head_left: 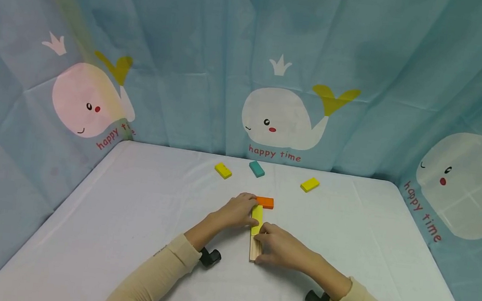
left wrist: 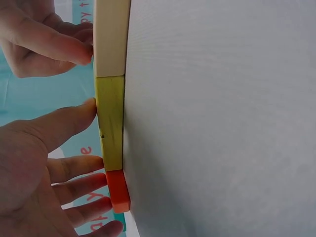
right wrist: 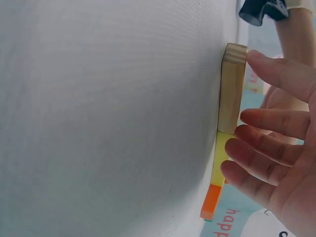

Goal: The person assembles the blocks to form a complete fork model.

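Both hands seem to be squaring up a short run of blocks in the middle of the worktop (head_left: 152, 210). An orange block (head_left: 267, 203) is lying crosswise at the far end, a yellow block (head_left: 257, 213) is running lengthwise toward the near side, and a plain block (head_left: 253, 252) is continuing that line, its far end touching the yellow one. The left hand (head_left: 237, 211) is coming in from the left, thumb resting against the yellow block and the other fingers spreading, fairly straight, toward the orange one. The right hand (head_left: 282, 247) is working from the right, thumb at the plain block's near end, fingers extending loosely beside it; neither hand is wrapping round or pinching anything. Fingers are covering part of the orange block in the head view, so how far left it is reaching is hard to tell. The next move is probably calling for light, even pressure, keeping the joints tight without twisting the line. The plain block is showing pale, bare grain, while its oblong neighbours are wearing solid colour. Farther off, a second yellow block (head_left: 223, 170), a teal block (head_left: 256, 169) and a third yellow block (head_left: 310, 185) are lying singly, left to right. Beyond the matte white worktop, a creased blue curtain (head_left: 183, 111) is hanging.
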{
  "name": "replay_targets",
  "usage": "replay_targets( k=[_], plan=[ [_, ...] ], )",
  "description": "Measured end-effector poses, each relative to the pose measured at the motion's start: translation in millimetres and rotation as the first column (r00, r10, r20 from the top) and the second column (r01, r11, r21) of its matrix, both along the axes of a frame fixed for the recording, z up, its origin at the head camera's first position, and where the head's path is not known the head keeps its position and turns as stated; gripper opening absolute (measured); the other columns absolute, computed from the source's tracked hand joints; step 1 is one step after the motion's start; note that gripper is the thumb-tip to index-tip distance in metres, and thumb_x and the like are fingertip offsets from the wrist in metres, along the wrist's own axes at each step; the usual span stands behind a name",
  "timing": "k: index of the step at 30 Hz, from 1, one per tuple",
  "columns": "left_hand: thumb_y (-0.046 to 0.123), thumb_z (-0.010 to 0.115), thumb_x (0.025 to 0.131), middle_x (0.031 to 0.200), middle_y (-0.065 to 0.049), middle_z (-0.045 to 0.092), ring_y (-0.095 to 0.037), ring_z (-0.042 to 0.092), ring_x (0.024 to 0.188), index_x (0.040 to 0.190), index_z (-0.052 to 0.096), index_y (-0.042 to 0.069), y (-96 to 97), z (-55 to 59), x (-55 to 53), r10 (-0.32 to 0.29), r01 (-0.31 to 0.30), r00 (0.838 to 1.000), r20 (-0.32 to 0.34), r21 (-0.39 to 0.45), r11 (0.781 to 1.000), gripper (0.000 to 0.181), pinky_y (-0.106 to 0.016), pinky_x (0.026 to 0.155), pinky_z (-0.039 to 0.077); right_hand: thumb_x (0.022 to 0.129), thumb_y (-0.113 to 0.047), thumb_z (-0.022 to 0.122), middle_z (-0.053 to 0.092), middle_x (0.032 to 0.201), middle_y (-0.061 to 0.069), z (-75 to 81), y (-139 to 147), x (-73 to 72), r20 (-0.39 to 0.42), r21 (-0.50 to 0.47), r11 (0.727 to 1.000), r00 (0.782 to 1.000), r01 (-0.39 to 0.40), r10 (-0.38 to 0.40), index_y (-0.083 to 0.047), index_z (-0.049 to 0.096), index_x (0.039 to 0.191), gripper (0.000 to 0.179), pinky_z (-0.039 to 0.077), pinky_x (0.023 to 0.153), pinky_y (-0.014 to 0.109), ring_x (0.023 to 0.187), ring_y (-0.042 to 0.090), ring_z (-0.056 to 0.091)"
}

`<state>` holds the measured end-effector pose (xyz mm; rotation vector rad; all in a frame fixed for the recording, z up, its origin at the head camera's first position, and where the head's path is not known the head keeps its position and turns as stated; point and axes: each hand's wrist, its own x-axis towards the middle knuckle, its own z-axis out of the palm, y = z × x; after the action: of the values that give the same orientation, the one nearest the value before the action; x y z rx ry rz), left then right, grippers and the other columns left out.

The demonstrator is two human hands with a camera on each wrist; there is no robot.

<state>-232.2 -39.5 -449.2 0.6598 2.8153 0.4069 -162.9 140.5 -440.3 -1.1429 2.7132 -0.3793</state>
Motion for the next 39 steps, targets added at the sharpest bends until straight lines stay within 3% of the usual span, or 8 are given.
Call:
replay_targets(
  k=[6,13,27,39],
  plan=[
    [0.039,0.072,0.087,0.149,-0.008,0.047,-0.025,0.04,0.139,0.137,0.055,0.007,0.8,0.3,0.9,0.01,-0.01,1.0,0.007,0.008,1.0,0.062,-0.046,0.113,0.038,0.082,-0.036,0.078,0.06,0.103,-0.002,1.2,4.1,-2.9,0.003,-0.038,0.999,1.0,0.012,-0.012,-0.007,0.071,0.114,0.045,0.049,0.076,0.02,0.086,0.006,0.05],
    [0.038,0.073,0.086,0.147,-0.009,0.049,-0.026,0.041,0.138,0.134,0.057,0.008,1.0,1.2,3.0,-0.004,0.005,1.0,-0.017,0.007,1.0,0.059,-0.046,0.111,0.04,0.084,-0.029,0.076,0.062,0.107,0.002,8.6,11.5,-11.8,0.059,-0.075,0.993,0.995,0.09,-0.086,-0.006,0.071,0.116,0.04,0.054,0.083,0.03,0.096,0.015,0.057],
    [0.032,0.07,0.09,0.14,-0.004,0.055,-0.022,0.048,0.13,0.13,0.061,0.009,2.7,2.5,6.5,-0.054,0.055,0.998,-0.03,0.01,0.998,0.047,-0.042,0.109,0.043,0.087,-0.022,0.073,0.064,0.111,0.013,28.8,28.6,-43.0,0.138,-0.194,0.953,0.969,0.231,-0.207,-0.001,0.069,0.117,0.037,0.055,0.088,0.043,0.101,0.029,0.061],
    [0.031,0.067,0.092,0.136,-0.004,0.059,-0.02,0.051,0.128,0.127,0.064,0.01,3.7,1.3,7.8,-0.107,0.105,0.992,-0.066,-0.032,0.994,0.041,-0.039,0.108,0.044,0.087,-0.018,0.072,0.065,0.111,0.014,26.3,48.4,-72.6,0.115,-0.232,0.92,0.948,0.317,-0.298,0.0,0.069,0.117,0.035,0.054,0.087,0.043,0.1,0.03,0.061]
  ],
)
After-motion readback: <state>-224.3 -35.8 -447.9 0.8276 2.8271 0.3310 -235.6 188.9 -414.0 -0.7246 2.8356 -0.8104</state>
